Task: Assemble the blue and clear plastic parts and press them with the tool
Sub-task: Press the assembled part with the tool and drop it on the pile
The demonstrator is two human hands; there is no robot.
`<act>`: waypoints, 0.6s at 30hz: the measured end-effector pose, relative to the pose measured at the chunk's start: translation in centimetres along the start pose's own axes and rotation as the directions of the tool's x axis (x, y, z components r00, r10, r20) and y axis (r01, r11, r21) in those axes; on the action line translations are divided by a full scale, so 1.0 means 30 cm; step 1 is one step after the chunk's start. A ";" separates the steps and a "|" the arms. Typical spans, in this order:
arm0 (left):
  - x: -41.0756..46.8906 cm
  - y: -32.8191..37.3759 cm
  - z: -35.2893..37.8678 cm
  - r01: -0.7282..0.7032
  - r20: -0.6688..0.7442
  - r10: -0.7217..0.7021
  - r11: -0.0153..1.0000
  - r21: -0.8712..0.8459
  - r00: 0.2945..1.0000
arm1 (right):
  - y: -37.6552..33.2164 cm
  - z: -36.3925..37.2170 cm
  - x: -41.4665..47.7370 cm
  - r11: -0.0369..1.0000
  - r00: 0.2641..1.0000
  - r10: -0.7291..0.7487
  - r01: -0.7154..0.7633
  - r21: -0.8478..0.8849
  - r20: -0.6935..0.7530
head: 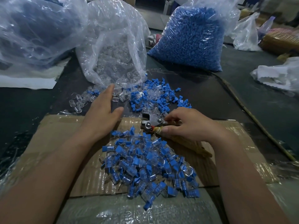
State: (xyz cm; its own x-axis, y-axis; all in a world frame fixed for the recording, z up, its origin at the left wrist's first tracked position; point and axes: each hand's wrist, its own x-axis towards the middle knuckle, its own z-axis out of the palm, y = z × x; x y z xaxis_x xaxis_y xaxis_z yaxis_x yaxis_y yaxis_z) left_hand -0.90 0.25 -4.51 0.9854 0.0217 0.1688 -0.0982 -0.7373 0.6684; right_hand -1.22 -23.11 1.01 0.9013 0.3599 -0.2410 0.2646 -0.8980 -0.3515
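A heap of joined blue-and-clear pieces (150, 168) lies on the cardboard (61, 136) in front of me. Beyond it, loose blue parts (163, 94) and loose clear parts (80, 99) are scattered on the dark table. My left hand (103, 113) reaches flat toward the clear parts, fingers apart, holding nothing. My right hand (187, 125) is closed around the pressing tool (150, 122), a metal-jawed plier with cloth-wrapped handles, lying at the cardboard's far edge. Its fingertips pinch at the jaw; whether a piece sits there is hidden.
An open clear bag of clear parts (113, 50) stands behind my left hand. A full bag of blue parts (194, 38) stands at the back right. More plastic bags (35, 29) fill the far left and right. A cord (252, 117) runs along the right.
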 end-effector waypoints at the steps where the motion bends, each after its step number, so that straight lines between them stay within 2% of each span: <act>1: 0.005 -0.003 0.001 0.008 0.024 -0.008 1.000 0.019 1.000 | -0.002 -0.001 -0.001 1.000 1.000 0.003 -0.003 -0.005 0.002; 6: 0.027 -0.008 0.008 -0.031 0.141 0.002 0.978 0.205 0.990 | -0.007 -0.002 0.000 1.000 1.000 0.015 -0.014 -0.014 0.008; 10: 0.011 -0.005 -0.006 -0.018 -0.047 0.015 0.998 -0.058 0.999 | -0.006 -0.004 0.002 1.000 1.000 0.013 -0.013 -0.011 0.015; 12: 0.007 -0.005 -0.009 -0.016 -0.068 0.009 0.995 -0.097 0.998 | -0.004 -0.004 0.001 1.000 1.000 0.016 -0.016 -0.009 0.016; 14: 0.011 -0.004 -0.008 -0.014 -0.008 0.014 0.999 -0.040 1.000 | -0.003 -0.003 0.000 1.000 1.000 0.018 -0.017 -0.008 0.013; 16: 0.016 0.000 -0.003 -0.031 0.085 0.022 0.995 0.098 0.996 | -0.002 -0.002 0.001 1.000 1.000 0.017 -0.017 -0.006 0.011; 18: 0.019 -0.001 0.003 -0.050 0.090 0.038 0.989 0.139 0.995 | -0.001 -0.002 0.002 1.000 1.000 0.017 -0.017 -0.003 0.013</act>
State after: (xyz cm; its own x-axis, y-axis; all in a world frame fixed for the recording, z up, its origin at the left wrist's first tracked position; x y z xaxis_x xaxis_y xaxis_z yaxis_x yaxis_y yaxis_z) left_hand -0.33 0.24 -4.49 0.9895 -0.0674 0.1277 -0.1274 -0.8240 0.5521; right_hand -1.16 -23.07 1.07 0.9012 0.3479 -0.2583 0.2506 -0.9048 -0.3443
